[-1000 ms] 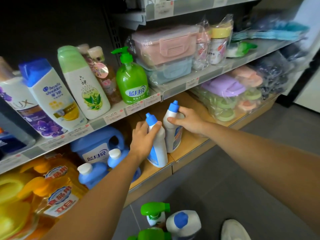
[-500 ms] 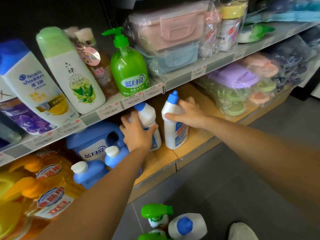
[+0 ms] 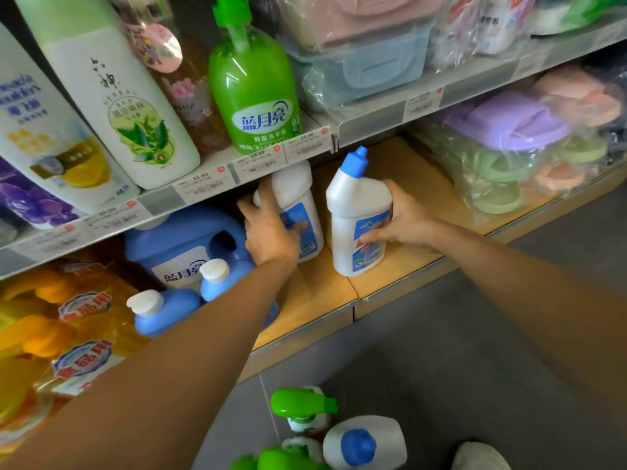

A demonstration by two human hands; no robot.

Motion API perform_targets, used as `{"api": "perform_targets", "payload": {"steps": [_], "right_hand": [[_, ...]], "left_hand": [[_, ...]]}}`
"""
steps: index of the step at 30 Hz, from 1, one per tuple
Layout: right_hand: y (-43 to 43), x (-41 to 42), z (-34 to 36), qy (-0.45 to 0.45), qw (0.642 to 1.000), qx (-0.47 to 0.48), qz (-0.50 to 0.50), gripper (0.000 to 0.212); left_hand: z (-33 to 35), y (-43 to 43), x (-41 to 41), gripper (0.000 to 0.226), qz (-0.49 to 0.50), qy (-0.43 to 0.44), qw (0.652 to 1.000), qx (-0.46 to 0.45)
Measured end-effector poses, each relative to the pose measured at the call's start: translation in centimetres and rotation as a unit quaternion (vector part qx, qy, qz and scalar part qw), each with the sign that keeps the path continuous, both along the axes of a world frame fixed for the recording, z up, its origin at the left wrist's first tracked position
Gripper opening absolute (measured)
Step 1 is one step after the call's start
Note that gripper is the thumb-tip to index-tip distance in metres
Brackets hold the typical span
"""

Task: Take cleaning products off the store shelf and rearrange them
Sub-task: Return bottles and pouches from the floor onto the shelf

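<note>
I see 2 white, blue-capped bottles on the wooden bottom shelf (image 3: 319, 293). The right bottle (image 3: 356, 205) stands near the front edge, with the right grip (image 3: 403, 218) wrapped round its body. The left bottle (image 3: 295, 195) sits further back, its top under the upper shelf (image 3: 159, 198), with the left grip (image 3: 268, 232) holding its side. Blue jugs (image 3: 183, 242) stand just left.

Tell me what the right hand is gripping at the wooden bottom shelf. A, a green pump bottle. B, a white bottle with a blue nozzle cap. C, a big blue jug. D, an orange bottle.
B: the right hand has its fingers and thumb curled round the white bottle with the blue nozzle cap, while the left hand grips a second white bottle further back.
</note>
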State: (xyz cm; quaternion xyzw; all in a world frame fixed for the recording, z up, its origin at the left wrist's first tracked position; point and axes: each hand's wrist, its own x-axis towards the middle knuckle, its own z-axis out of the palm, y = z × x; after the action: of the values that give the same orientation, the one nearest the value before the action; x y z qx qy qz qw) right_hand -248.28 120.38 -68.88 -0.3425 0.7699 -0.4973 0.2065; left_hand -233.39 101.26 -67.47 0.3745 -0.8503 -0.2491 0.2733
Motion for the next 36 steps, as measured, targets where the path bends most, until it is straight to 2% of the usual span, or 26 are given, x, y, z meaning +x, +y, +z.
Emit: {"api": "perform_targets", "payload": {"steps": [6, 8, 12, 15, 18, 21, 23, 26, 28, 30, 32, 33, 36], "right_hand": [[-1.0, 0.2, -1.1, -0.029, 0.998, -0.054, -0.012, 0.080], [-2.0, 0.1, -1.1, -0.031, 0.998, -0.051, -0.029, 0.081], [-4.0, -0.1, -0.6, -0.005, 0.997, -0.016, -0.074, 0.079], [-4.7, 0.3, -0.4, -0.007, 0.994, 0.008, -0.108, 0.071], [-4.4, 2.5, -0.5, -0.020, 0.987, 0.050, -0.152, 0.066], [-2.9, 6.8, 0.0, 0.015, 0.980, 0.090, -0.174, 0.072], [-1.0, 10.3, 0.6, 0.046, 0.980, 0.137, -0.140, 0.063], [2.4, 15.3, 1.7, 0.021, 0.981, 0.188, 0.051, 0.040], [4.1, 18.5, 2.5, 0.002, 0.951, 0.232, 0.202, 0.041], [5.3, 21.1, 2.3, 0.090, 0.904, 0.296, 0.293, 0.050], [6.1, 23.1, 1.3, 0.201, 0.864, 0.328, 0.326, 0.052], [6.3, 23.9, 0.7, 0.225, 0.854, 0.334, 0.330, 0.047], [6.6, 24.6, -0.4, 0.209, 0.869, 0.329, 0.306, 0.027]], "left_hand": [[-0.1, -1.3, -3.2, 0.086, -0.031, -0.011, 0.999, -0.003], [-0.4, -1.9, -3.0, 0.080, -0.048, 0.017, 0.998, 0.032], [-1.3, 0.5, 0.4, 0.079, -0.070, 0.131, 0.983, 0.108], [-1.9, 4.4, 4.7, 0.074, -0.130, 0.149, 0.953, 0.231], [-1.8, 6.7, 10.3, 0.051, -0.231, 0.064, 0.951, 0.197], [-1.6, 7.0, 15.2, 0.041, -0.362, -0.087, 0.917, 0.144], [-1.9, 6.4, 18.2, 0.037, -0.416, -0.191, 0.883, 0.108], [-2.4, 5.7, 21.4, 0.043, -0.429, -0.265, 0.858, 0.095], [-2.8, 5.5, 22.1, 0.042, -0.420, -0.276, 0.861, 0.072], [-3.1, 5.2, 21.7, 0.045, -0.407, -0.308, 0.859, 0.039], [-3.3, 5.3, 21.0, 0.051, -0.396, -0.338, 0.854, 0.016], [-3.5, 5.4, 20.7, 0.052, -0.391, -0.347, 0.852, 0.003], [-3.5, 5.9, 20.1, 0.049, -0.367, -0.353, 0.860, -0.026]]}}
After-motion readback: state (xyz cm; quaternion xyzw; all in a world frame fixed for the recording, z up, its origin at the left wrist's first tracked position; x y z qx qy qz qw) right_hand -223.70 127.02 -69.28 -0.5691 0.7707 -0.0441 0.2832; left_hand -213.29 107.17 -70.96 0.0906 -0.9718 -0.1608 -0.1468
